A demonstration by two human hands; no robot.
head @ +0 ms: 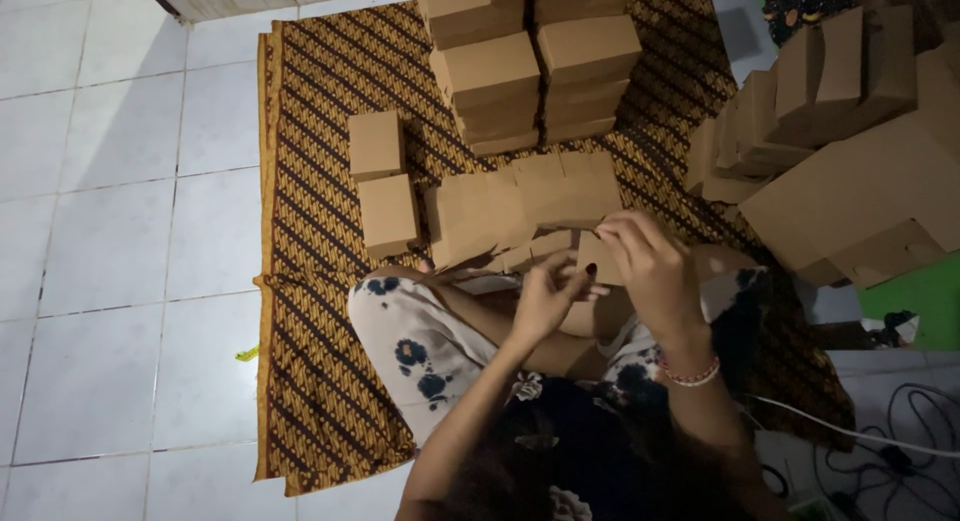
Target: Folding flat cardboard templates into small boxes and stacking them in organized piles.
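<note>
I hold a half-folded brown cardboard box point(520, 216) above my lap. My right hand point(650, 266) pinches a flap at the box's near right edge. My left hand point(548, 296) grips the lower flaps just beside it, fingers curled on the card. The box's flaps stand partly open. My knees in white floral cloth point(410, 341) lie under it.
Two closed small boxes point(380, 181) sit on the patterned brown mat point(310, 311). A tall stack of finished boxes point(535, 66) stands behind. Flat and folded cardboard point(850, 161) piles up at right. White tile floor point(110, 231) lies left; cables point(890, 451) lie at lower right.
</note>
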